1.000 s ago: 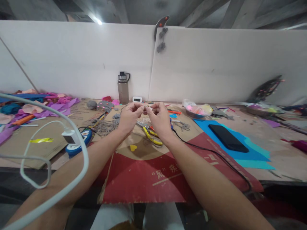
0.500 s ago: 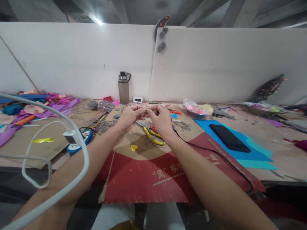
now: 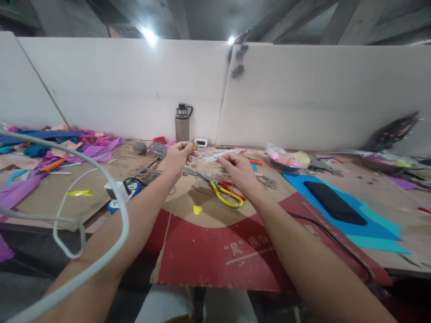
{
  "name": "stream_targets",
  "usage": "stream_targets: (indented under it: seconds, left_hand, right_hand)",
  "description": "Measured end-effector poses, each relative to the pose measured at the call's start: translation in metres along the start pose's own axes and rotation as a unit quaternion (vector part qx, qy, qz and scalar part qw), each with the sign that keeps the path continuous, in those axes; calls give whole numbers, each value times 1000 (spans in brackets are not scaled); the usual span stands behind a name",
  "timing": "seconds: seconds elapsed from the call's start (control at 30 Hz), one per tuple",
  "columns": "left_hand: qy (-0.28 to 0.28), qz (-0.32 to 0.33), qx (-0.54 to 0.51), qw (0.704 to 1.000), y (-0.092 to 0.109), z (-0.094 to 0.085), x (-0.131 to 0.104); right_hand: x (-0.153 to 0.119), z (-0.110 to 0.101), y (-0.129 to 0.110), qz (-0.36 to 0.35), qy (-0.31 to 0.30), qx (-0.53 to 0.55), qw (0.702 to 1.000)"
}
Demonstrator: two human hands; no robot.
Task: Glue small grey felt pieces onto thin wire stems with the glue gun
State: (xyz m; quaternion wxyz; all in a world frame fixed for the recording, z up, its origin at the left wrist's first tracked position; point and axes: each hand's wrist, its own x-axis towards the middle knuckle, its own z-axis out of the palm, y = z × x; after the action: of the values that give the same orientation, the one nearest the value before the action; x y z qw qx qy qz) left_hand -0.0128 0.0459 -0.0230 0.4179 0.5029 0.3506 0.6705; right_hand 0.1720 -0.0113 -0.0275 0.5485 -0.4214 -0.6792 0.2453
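My left hand [image 3: 178, 158] is raised over the cardboard, its fingertips pinched on a small yellow piece [image 3: 195, 146] too small to identify. To its right, my right hand [image 3: 237, 169] has thumb and forefinger pressed together on a thin strand [image 3: 209, 155]. The strand seems to run towards the yellow piece; I cannot tell whether it is thread or wire. Beneath the hands lie yellow-handled scissors [image 3: 220, 193] and a red-handled tool [image 3: 230, 185], partly overlapping. A yellow paper heart [image 3: 197, 209] rests on the cardboard nearer to me.
A white cable [image 3: 124, 224] loops across the left foreground. Behind the hands stand a grey bottle [image 3: 182, 128] and a small digital clock [image 3: 201, 142]. To the right, a black phone [image 3: 333, 202] lies on blue sheets [image 3: 380, 224]. Colourful scraps [image 3: 40, 150] cover the left side.
My hands, together before, have drawn apart, the right one moving right and slightly down. A yellow piece and a strand now show between them. The view has shifted slightly.
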Motion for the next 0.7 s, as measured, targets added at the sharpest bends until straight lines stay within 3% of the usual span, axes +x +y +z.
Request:
stream_targets:
  seconds: [0.17, 0.37, 0.57, 0.7]
  left_hand:
    - [66, -12, -54, 996, 0, -9, 11]
    - [64, -46, -86, 993, 0, -12, 10]
    - [72, -83, -141, 984, -1, -16, 15]
    - [84, -114, -172, 975, 4, -19, 20]
  right_hand:
    - [-1, -7, 1, -8, -95, 16, 995]
    - [-9, 5, 4, -94, -228, -51, 968]
    - [-26, 27, -4, -203, -302, -121, 923]
    - [-27, 25, -8, -218, -361, -118, 899]
